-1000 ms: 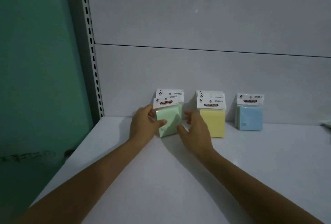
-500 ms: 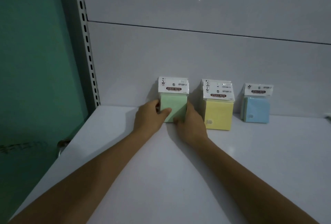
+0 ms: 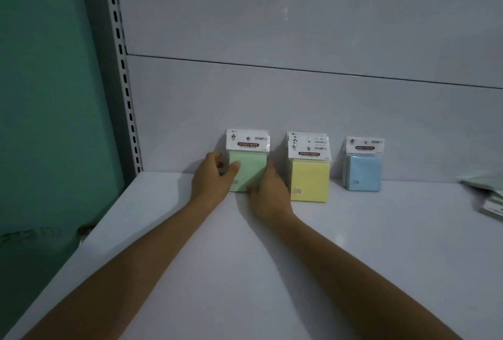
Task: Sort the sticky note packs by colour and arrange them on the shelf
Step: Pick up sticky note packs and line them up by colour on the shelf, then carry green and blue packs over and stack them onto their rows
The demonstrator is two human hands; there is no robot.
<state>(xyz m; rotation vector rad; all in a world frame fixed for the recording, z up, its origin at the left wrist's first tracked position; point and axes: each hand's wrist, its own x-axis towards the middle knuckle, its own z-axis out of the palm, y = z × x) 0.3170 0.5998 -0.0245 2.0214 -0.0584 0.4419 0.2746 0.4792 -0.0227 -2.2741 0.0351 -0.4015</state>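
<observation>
Head view shows my left hand (image 3: pixel 211 179) and right hand (image 3: pixel 268 190) clamped on either side of the green packs (image 3: pixel 249 169) standing between them, and I judge an uneven squeeze could topple the yellow packs (image 3: pixel 310 180) just beside my right hand.
</observation>
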